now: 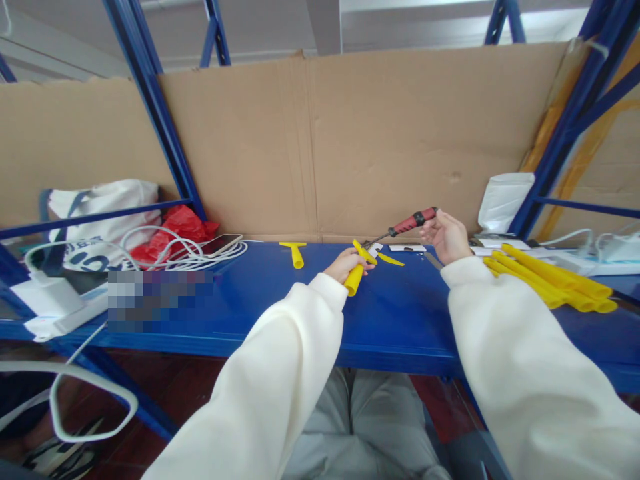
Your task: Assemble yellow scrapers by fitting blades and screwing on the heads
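My left hand (344, 264) is closed around a yellow plastic T-shaped piece (354, 281), its tubular handle slanting down toward me. In my right hand (447, 237), the fingertips pinch the butt end of a screwdriver (413, 223) with a red and black handle. Its shaft slopes down leftward to the head of the yellow piece; the tip is hidden there. A thin yellow strip (391, 259) sticks out just right of my left hand. Farther left on the blue bench (400, 320) lies another yellow T-shaped piece (297, 256).
Several yellow tubular handles (565, 280) are piled at right, beside my right sleeve. White cables (220, 252), a red plastic bag (175, 233) and a cloth bag (107, 207) crowd the left. A cardboard wall (390, 133) backs the bench; blue posts (150, 100) frame it.
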`<state>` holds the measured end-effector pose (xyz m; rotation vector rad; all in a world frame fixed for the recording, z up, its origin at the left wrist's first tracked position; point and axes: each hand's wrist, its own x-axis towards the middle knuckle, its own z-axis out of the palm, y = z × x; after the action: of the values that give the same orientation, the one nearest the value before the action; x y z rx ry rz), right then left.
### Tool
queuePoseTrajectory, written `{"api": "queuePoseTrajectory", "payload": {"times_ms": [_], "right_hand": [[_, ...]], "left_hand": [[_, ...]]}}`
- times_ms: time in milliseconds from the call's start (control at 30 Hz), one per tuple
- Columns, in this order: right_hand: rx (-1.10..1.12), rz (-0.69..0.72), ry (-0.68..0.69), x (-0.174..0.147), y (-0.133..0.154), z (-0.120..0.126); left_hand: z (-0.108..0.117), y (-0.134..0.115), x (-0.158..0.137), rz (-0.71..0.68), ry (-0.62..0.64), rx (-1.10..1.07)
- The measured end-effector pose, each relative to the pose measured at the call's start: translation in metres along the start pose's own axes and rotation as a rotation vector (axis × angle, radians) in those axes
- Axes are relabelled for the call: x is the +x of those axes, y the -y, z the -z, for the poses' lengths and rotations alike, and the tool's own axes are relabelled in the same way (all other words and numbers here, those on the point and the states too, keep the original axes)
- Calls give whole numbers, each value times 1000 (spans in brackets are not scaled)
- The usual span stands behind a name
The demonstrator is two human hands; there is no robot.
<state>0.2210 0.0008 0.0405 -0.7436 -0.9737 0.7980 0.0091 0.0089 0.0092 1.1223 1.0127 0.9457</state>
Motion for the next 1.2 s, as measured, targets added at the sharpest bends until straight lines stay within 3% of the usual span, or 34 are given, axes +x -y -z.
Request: {"api": "queuePoseTrajectory", "payload": {"times_ms": [367, 767, 967, 1200], "right_hand": [[18, 72, -73, 7, -6, 3], [23, 15, 49, 1, 3, 2], [29, 75, 3, 4, -1, 2], [18, 40, 18, 5, -2, 4]], "left_hand": [[-1, 1, 0, 0, -34, 8], [0, 2, 0, -6, -44, -2], [0, 4, 2, -20, -45, -23], [1, 4, 2, -18, -48, 1]]}}
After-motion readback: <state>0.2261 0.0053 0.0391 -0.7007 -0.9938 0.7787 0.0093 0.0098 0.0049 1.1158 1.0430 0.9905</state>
